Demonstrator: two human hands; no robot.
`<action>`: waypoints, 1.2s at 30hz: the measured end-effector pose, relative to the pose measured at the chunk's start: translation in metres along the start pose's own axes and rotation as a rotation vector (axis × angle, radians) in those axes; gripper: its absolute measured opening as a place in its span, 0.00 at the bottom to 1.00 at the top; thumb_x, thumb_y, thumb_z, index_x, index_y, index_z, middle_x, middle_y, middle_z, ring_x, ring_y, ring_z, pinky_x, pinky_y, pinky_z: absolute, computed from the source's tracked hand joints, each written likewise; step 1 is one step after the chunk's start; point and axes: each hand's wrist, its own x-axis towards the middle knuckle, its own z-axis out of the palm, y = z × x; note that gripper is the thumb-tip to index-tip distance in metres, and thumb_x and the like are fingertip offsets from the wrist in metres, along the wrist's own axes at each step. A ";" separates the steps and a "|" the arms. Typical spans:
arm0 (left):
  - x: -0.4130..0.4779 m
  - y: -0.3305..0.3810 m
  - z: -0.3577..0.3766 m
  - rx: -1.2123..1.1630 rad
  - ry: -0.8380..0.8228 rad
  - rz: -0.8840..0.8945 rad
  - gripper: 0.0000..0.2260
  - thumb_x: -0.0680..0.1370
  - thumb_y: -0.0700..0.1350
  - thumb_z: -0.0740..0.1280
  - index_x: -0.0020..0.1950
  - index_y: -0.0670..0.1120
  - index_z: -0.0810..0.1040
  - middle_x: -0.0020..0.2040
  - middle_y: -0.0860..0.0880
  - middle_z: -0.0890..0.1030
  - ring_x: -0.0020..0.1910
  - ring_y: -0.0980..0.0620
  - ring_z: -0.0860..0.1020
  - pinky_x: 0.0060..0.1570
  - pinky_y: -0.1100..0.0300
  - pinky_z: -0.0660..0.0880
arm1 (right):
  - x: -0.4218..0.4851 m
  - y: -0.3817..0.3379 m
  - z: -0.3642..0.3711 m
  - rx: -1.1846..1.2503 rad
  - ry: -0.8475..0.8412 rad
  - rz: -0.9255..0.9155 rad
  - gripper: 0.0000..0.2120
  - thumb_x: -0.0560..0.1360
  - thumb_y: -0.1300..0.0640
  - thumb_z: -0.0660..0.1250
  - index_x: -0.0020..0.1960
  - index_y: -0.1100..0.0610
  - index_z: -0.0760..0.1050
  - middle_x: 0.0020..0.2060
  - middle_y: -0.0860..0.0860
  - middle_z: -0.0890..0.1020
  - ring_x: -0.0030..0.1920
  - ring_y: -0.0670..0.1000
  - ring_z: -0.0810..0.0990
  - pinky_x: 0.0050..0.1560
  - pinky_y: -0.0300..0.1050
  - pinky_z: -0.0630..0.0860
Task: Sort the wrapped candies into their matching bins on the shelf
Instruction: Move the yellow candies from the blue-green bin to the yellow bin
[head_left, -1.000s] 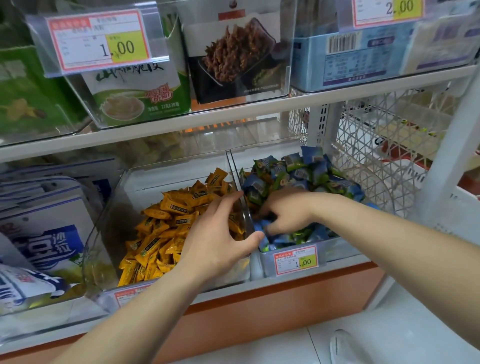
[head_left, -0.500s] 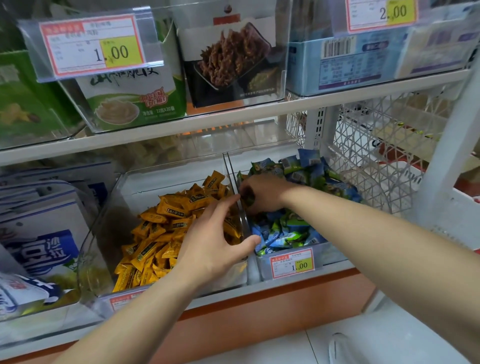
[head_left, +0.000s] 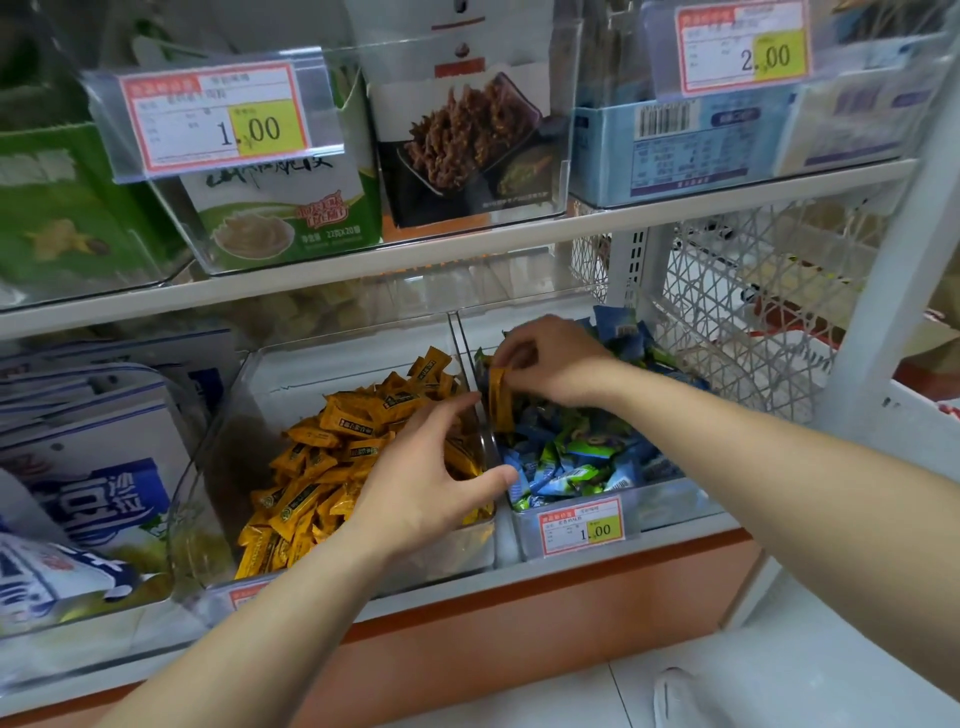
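Right hand (head_left: 556, 358) pinches one yellow candy (head_left: 500, 397) over right bin (head_left: 670, 501).

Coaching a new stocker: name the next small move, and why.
Probably the right hand should carry its pinched yellow candy left across the divider into the yellow-candy bin: it hangs over the blue-and-green candies, where it doesn't match.

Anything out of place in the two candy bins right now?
Yes: one yellow candy is on the wrong side, above the wrappers in the blue-green bin, right of the clear divider. The right hand pinches it; it matches the yellow bin on the left. The left hand is open by the divider.
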 end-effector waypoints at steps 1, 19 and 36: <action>0.001 0.000 -0.002 -0.011 0.028 0.006 0.36 0.67 0.69 0.69 0.73 0.60 0.66 0.69 0.57 0.72 0.67 0.57 0.72 0.62 0.61 0.70 | -0.005 -0.006 -0.009 0.082 0.069 0.016 0.07 0.71 0.58 0.74 0.47 0.48 0.83 0.39 0.41 0.83 0.41 0.41 0.82 0.42 0.36 0.75; 0.010 -0.010 -0.042 0.328 0.242 -0.148 0.28 0.77 0.64 0.62 0.75 0.56 0.67 0.71 0.50 0.73 0.70 0.47 0.68 0.62 0.48 0.71 | 0.039 0.021 -0.004 -0.022 0.047 -0.051 0.13 0.78 0.61 0.65 0.60 0.53 0.80 0.55 0.49 0.83 0.54 0.46 0.80 0.59 0.40 0.75; 0.001 -0.005 0.007 0.155 0.042 0.125 0.38 0.70 0.72 0.57 0.77 0.60 0.59 0.76 0.65 0.56 0.71 0.63 0.61 0.61 0.73 0.60 | 0.096 0.035 0.027 -0.538 -0.450 0.013 0.16 0.76 0.47 0.70 0.59 0.55 0.82 0.53 0.53 0.83 0.47 0.51 0.78 0.43 0.43 0.70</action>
